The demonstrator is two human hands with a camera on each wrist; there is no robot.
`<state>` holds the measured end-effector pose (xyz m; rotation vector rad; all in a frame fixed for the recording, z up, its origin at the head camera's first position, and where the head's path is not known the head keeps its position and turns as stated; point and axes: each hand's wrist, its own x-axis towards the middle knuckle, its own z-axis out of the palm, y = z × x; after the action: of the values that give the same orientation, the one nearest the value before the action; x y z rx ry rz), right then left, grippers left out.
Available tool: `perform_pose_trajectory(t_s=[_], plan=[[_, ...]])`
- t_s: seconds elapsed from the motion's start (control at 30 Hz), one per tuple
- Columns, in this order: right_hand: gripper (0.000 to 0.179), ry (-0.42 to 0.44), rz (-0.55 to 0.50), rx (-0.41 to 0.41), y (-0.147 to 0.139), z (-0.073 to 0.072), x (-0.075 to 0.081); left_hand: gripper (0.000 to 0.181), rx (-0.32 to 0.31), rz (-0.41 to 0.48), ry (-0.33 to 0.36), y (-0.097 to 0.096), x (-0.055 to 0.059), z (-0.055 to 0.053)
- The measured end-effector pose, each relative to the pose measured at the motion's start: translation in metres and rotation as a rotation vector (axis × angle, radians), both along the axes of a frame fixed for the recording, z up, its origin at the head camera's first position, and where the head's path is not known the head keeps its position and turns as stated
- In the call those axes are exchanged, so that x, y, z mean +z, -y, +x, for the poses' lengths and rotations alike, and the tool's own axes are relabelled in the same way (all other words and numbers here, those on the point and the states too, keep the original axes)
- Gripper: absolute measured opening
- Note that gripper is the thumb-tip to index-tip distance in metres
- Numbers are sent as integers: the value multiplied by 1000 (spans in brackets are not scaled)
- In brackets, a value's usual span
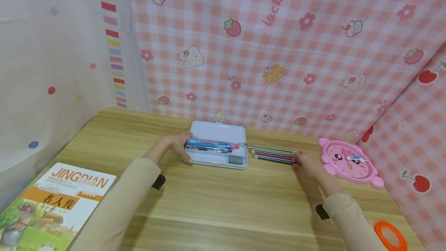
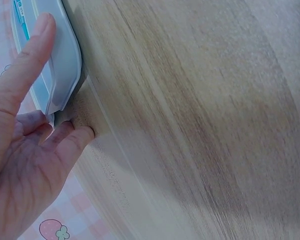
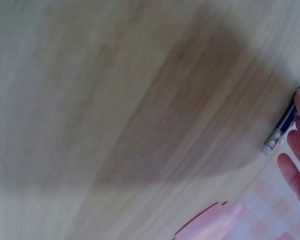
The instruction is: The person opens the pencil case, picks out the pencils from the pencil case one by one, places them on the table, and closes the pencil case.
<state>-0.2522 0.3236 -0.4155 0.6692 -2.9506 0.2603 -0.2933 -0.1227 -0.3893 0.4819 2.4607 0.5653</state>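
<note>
A white pencil case (image 1: 212, 159) lies with its lid (image 1: 218, 131) raised. Inside are several pens (image 1: 210, 145) and a grey-green block (image 1: 235, 160). My left hand (image 1: 178, 146) grips the left end of the case, thumb at the front corner and fingers at the back; the left wrist view has the thumb lying over the side of the case (image 2: 66, 67). Right of the case, several pencils (image 1: 271, 155) lie side by side, points to the left. My right hand (image 1: 307, 164) pinches their right ends. The right wrist view shows its thumb on a dark blue pencil (image 3: 290, 117) with an eraser tip.
A pink toy clock (image 1: 350, 160) lies to the right of my right hand. An orange ring (image 1: 390, 236) sits at the lower right, and a book (image 1: 57, 204) at the lower left. Patterned cloth (image 1: 251, 57) hangs behind the wooden table (image 1: 216, 204).
</note>
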Motion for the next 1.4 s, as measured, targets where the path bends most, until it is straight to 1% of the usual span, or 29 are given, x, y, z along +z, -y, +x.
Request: perform_pose_trajectory(t_s=[0.1,0.27,0.33,0.47,0.57,0.7,0.8,0.87,0.93,1.0,1.03,1.07,1.13,1.17,1.2,1.27,1.37,1.4], plan=[[10,10,-12,5,3,-2,1,108,-3,-1,2,1,-1,-1],[10,42,-19,51,20,-9,8,109,-2,-10,8,2,-2,-2],[9,62,-11,60,31,-14,11,108,0,-16,8,1,-2,-1],[13,110,15,44,60,-26,17,107,-2,-31,-1,0,1,-1],[18,145,12,20,83,-36,19,106,-3,-43,-10,0,3,-2],[27,197,-26,1,109,-49,17,108,-2,-52,-19,0,2,-2],[35,244,-77,-19,124,-58,16,108,-2,-50,-30,0,-1,-2],[39,278,-128,-32,131,-61,15,108,2,-48,-37,1,-2,-2],[39,307,-191,-42,137,-64,14,108,3,-42,-43,1,-3,-2],[41,341,-263,-74,141,-66,12,108,9,-35,-45,0,-4,-1],[41,352,-306,-87,142,-69,8,108,11,-32,-43,0,-4,0],[43,356,-343,-95,142,-74,2,108,13,-27,-43,-1,-4,1],[44,354,-425,-92,143,-78,-7,108,11,-19,-45,-1,-4,2],[50,343,-470,-89,138,-90,-22,109,13,-12,-46,-1,-4,3],[53,325,-509,-75,132,-102,-38,109,10,-3,-46,-1,-4,4],[63,338,-548,-99,127,-115,-54,111,6,27,-53,1,-4,5],[72,341,-580,-185,131,-121,-54,116,-10,90,-84,6,-5,4],[73,349,-589,-210,138,-110,-39,118,-15,116,-100,8,-5,3]])
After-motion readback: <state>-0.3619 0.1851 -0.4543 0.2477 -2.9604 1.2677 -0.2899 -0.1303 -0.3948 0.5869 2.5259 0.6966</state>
